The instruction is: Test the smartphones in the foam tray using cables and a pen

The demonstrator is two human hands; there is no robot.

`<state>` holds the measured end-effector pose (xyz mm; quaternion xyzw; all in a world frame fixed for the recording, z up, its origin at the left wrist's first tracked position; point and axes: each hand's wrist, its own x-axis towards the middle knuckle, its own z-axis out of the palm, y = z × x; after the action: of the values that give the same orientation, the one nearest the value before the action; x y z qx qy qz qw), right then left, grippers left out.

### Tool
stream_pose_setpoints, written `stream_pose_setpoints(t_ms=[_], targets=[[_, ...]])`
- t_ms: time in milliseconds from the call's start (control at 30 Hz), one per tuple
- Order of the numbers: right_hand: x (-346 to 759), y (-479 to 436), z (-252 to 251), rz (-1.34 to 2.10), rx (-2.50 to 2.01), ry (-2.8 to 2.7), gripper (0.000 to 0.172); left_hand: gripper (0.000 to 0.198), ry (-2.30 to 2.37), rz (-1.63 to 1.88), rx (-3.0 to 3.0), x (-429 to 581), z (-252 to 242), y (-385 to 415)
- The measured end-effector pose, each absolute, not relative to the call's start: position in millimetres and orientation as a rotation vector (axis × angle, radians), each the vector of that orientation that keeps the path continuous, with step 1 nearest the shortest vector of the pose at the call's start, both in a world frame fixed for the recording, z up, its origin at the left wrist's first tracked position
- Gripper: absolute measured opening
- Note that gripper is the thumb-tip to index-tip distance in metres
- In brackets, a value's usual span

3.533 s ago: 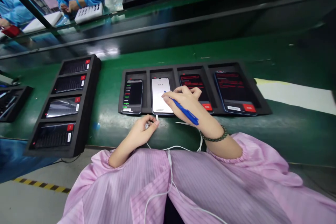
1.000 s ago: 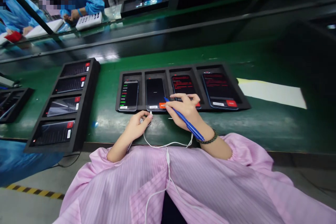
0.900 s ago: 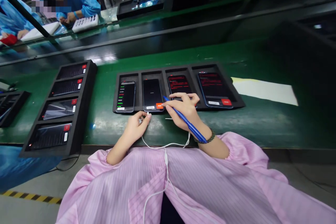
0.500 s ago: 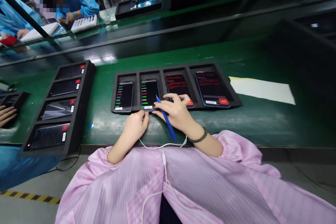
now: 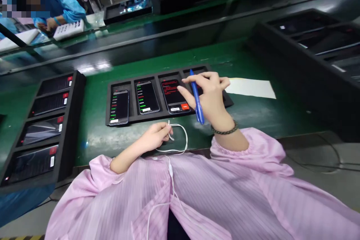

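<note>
A black foam tray [image 5: 132,118] lies on the green belt [image 5: 253,108] with several phones in its slots. The two left phones [image 5: 119,106] show green text, the third phone [image 5: 173,95] shows red text and a red button. My right hand [image 5: 209,95] hovers over the tray's right end with a blue pen [image 5: 196,97] tucked between its fingers, index finger stretched toward the third phone. My left hand [image 5: 155,137] rests near the belt's front edge, pinching the plug end of a white cable [image 5: 180,138] that loops back to my lap.
A second black tray [image 5: 42,127] of phones lies lengthwise at the left. More dark trays [image 5: 315,45] sit at the right. A white sheet [image 5: 250,88] lies on the belt behind my right hand. A person in blue [image 5: 56,7] works at the far left.
My right hand lifted from the second phone and moved right toward the third. My left hand drew the cable plug back from the tray. The view shifted right.
</note>
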<state>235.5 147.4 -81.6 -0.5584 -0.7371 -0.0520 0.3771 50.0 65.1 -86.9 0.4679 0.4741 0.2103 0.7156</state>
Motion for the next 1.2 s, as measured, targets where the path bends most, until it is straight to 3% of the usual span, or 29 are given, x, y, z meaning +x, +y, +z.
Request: stream_pose_setpoints(t_ms=[233,467,733,1200], targets=[[202.9,144.6,-86.8,0.087,-1.063,-2.509,0.034,0.030,1.256,0.429,1.217,55.1,-88.2,64.7],[178.1,153.9,-86.0,-0.096,-0.948,-2.580,0.012,0.032,1.317,0.436,1.312,47.7,-97.8,63.7],[234.7,196.1,-54.9,-0.082,-1.237,-2.352,0.043,0.039,1.309,0.475,1.474,70.1,-89.7,77.0],[251.1,257.6,-46.7,0.403,-1.328,-2.811,0.033,0.043,1.447,0.484,1.534,77.5,-97.8,87.3]])
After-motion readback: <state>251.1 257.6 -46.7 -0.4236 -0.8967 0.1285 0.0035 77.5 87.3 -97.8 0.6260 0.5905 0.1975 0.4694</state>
